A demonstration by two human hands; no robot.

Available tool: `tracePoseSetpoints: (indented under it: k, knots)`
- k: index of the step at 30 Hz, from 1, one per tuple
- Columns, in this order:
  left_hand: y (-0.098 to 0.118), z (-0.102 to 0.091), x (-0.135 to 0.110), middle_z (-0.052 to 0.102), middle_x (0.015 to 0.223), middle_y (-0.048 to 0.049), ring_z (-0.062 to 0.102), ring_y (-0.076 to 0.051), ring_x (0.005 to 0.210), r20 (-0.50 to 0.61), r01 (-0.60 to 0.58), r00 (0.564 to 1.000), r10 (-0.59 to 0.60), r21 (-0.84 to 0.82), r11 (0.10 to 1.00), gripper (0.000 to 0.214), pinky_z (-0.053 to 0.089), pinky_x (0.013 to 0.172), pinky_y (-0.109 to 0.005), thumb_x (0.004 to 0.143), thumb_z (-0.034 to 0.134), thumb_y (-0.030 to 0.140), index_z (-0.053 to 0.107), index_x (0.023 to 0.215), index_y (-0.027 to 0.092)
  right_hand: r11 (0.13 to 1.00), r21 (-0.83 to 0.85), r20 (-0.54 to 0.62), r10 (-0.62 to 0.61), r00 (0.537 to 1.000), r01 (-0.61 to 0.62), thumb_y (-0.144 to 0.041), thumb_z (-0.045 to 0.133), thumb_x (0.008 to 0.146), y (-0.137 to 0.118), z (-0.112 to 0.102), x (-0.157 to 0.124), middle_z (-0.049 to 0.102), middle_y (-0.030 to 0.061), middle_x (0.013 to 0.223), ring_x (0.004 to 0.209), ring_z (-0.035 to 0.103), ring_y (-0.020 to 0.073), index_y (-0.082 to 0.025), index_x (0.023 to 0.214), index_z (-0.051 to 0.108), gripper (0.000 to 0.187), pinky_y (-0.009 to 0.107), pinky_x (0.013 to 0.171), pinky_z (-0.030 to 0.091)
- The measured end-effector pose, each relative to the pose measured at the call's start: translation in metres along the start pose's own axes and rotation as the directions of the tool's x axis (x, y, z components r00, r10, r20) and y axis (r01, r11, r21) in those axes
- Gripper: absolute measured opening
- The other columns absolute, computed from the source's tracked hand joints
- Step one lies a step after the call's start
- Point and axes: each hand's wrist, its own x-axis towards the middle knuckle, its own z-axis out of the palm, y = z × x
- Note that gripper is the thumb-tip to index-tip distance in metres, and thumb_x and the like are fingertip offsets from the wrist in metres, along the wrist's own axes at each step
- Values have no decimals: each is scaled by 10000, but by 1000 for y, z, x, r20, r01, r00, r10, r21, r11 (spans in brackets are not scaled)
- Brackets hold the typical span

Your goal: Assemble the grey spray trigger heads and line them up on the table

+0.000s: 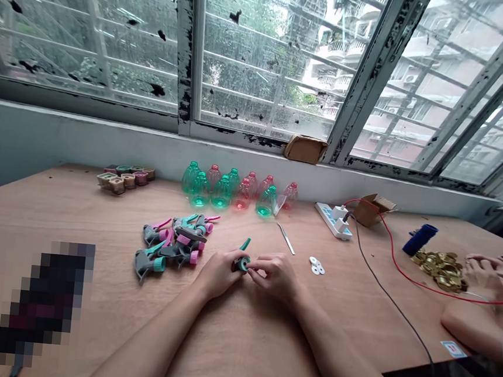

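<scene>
Teal-trimmed sprayer (240,265) sits pinched in left fingers (228,261), right fingers (259,264) bunched against it.

A small workshop for handwork, set up in a plain room, is suggested. A long wooden table (238,340) is shared: at the right, gold-coloured metal pieces (442,270) are piled beside another person's hands (488,278). Like parts are kept in groups: spray heads (179,254) are heaped together, green and red bottles (222,193) are lined up near the wall (84,138), and white discs (315,270) are laid out near tweezers (286,239). White plugs are fitted into a power strip (330,223), and cords are run across the tabletop. The metal-framed windows (255,48) are worn, their paint flaked; beyond them a building with balconies (333,61) is seen.
</scene>
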Motion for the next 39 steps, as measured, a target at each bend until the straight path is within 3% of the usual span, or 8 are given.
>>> tracePoseSetpoints:
  k: [10, 15, 20, 33, 39]
  knots:
    - [2, -1, 1, 693, 870, -7, 615, -155, 774, -34, 6, 999, -6, 16, 1000, 294, 436, 699, -228, 678, 615, 59, 679, 924, 208, 998, -56, 25, -21, 999, 22, -255, 576, 813, -5, -1, 3, 686, -4, 702, 575, 569, 99, -246, 841, 727, 154, 237, 552, 298]
    - [1, -1, 1, 683, 807, -4, 597, -136, 698, -47, 23, 999, -23, -2, 1000, 293, 439, 672, -220, 679, 614, 60, 677, 932, 193, 998, -50, -2, -35, 999, 35, -280, 552, 833, -3, 2, 2, 691, 8, 748, 609, 580, 109, -239, 922, 704, 180, 228, 588, 330]
    - [1, -1, 1, 683, 824, -2, 590, -130, 708, -45, 15, 999, -17, -34, 999, 337, 435, 672, -215, 667, 601, 23, 677, 947, 194, 999, -36, 28, -17, 999, 18, -262, 566, 807, -2, 10, 1, 688, -8, 789, 644, 599, 116, -243, 1021, 639, 227, 220, 620, 357]
    - [-1, -2, 2, 689, 830, -8, 594, -148, 705, -16, 23, 1000, -23, -8, 1000, 373, 442, 692, -242, 663, 590, 25, 685, 979, 200, 998, -20, 73, 60, 996, -59, -250, 583, 786, 0, 12, 5, 672, -44, 692, 597, 605, 117, -245, 1034, 603, 249, 215, 611, 367]
    - [-4, -1, 1, 672, 786, 7, 580, -123, 611, -11, 89, 996, -90, -56, 994, 449, 447, 611, -228, 684, 573, 74, 606, 1111, 210, 994, 42, 26, 103, 994, -104, -342, 618, 790, 1, 14, 4, 667, -30, 768, 585, 576, 109, -256, 1197, 547, 422, 213, 621, 379]
